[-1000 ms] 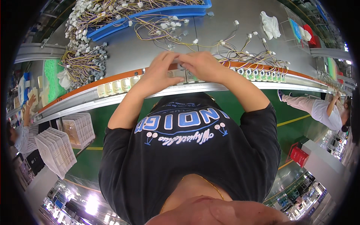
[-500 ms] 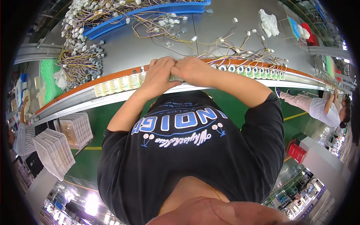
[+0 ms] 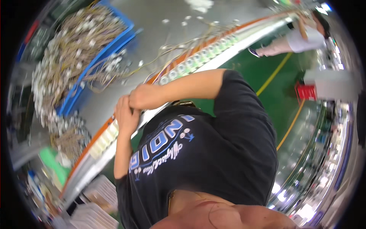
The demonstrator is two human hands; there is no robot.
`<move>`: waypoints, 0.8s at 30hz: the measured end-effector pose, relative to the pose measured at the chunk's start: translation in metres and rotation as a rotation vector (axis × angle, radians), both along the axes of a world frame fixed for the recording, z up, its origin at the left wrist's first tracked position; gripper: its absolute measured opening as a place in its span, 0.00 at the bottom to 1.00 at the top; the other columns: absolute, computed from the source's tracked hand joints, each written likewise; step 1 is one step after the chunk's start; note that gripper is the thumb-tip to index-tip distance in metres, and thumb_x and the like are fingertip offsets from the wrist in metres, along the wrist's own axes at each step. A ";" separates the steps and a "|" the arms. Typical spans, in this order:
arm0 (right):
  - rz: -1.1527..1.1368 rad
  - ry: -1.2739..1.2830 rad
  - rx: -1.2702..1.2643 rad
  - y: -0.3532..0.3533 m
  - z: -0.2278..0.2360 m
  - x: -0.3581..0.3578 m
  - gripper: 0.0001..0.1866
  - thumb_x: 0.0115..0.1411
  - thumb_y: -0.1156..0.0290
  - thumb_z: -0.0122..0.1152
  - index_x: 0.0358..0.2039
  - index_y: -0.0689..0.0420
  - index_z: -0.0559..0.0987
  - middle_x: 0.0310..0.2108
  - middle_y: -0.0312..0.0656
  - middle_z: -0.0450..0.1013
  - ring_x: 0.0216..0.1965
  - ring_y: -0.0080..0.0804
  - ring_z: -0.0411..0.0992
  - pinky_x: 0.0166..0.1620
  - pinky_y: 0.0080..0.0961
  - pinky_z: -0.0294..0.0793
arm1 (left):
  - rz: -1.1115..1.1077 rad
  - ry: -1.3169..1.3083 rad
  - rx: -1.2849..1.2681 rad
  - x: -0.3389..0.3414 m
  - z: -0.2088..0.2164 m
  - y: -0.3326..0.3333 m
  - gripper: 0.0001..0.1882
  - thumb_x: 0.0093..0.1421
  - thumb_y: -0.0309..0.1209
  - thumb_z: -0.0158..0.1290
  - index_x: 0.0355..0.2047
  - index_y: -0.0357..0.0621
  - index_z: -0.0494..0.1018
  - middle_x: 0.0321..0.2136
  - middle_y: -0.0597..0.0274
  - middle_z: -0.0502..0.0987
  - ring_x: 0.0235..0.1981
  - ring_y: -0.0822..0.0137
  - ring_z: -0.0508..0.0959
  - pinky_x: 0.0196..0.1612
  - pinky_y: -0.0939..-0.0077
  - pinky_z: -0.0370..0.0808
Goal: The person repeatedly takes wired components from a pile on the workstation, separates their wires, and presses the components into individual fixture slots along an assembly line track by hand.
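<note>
Both hands meet at the orange-edged rail point(image 3: 93, 139) along the table's near side. My left hand point(image 3: 125, 114) is closed over the rail with its fingers bent, and my right hand point(image 3: 146, 96) presses against it, fingers curled. Whatever they grip is hidden beneath the fingers. To the right of my hands runs a row of small white-and-green parts with round openings point(image 3: 196, 60); thin yellow and purple wires point(image 3: 162, 70) reach them from the table. Pale cream blocks point(image 3: 103, 142) line the rail on the left.
A blue tray point(image 3: 72, 100) heaped with wire harnesses point(image 3: 82, 40) with white connectors lies at the far left. Green foam point(image 3: 53, 164) sits beside another wire bundle point(image 3: 72, 143). White crates point(image 3: 101, 191) stand below left. Another person point(image 3: 305, 38) works at the far right.
The whole view has swung and blurred, so the rail now slants from lower left to upper right. Both hands remain together on the rail.
</note>
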State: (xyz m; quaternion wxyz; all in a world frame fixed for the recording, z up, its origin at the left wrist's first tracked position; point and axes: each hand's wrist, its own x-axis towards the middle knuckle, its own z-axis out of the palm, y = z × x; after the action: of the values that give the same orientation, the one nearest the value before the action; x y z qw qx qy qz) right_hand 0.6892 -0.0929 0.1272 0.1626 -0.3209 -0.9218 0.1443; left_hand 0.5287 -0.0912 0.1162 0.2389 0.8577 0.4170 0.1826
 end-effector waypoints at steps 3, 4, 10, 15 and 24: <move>0.000 -0.085 -0.013 0.002 0.003 0.006 0.07 0.41 0.70 0.53 0.21 0.60 0.74 0.22 0.48 0.72 0.27 0.45 0.71 0.29 0.37 0.70 | -0.031 -0.007 0.097 0.008 0.000 -0.001 0.14 0.46 0.32 0.49 0.33 0.40 0.64 0.32 0.54 0.67 0.38 0.52 0.66 0.42 0.64 0.60; -0.018 -0.070 0.019 0.004 0.003 0.009 0.07 0.41 0.70 0.53 0.21 0.60 0.74 0.22 0.48 0.72 0.27 0.45 0.71 0.29 0.37 0.70 | -0.014 0.037 0.084 0.008 0.000 -0.003 0.13 0.45 0.31 0.48 0.32 0.40 0.64 0.32 0.54 0.67 0.38 0.52 0.66 0.42 0.64 0.59; -0.315 -0.107 0.038 0.040 0.001 0.077 0.10 0.45 0.63 0.49 0.19 0.56 0.74 0.18 0.48 0.71 0.23 0.47 0.70 0.28 0.40 0.69 | 0.007 0.078 0.073 0.008 0.001 -0.005 0.11 0.43 0.26 0.49 0.29 0.42 0.63 0.32 0.56 0.67 0.39 0.56 0.66 0.44 0.66 0.58; -0.799 -0.382 -0.066 0.060 -0.011 0.183 0.11 0.45 0.63 0.50 0.21 0.58 0.75 0.22 0.48 0.72 0.26 0.46 0.71 0.31 0.40 0.70 | 0.024 0.056 0.089 0.009 0.001 -0.007 0.11 0.43 0.26 0.49 0.29 0.42 0.64 0.33 0.57 0.67 0.39 0.57 0.66 0.44 0.67 0.58; -0.912 -0.555 -0.364 0.077 -0.036 0.197 0.14 0.47 0.64 0.51 0.31 0.59 0.76 0.32 0.51 0.72 0.36 0.47 0.71 0.39 0.37 0.70 | 0.020 0.013 0.098 0.004 -0.001 -0.006 0.10 0.44 0.27 0.48 0.30 0.43 0.64 0.33 0.57 0.68 0.39 0.57 0.67 0.41 0.66 0.59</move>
State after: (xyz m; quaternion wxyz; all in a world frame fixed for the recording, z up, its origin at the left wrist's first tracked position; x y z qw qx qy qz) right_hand 0.8857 -0.0162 0.0916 -0.0979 -0.7357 -0.6582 0.1262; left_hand 0.5330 -0.0976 0.1148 0.1923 0.8654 0.4176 0.1994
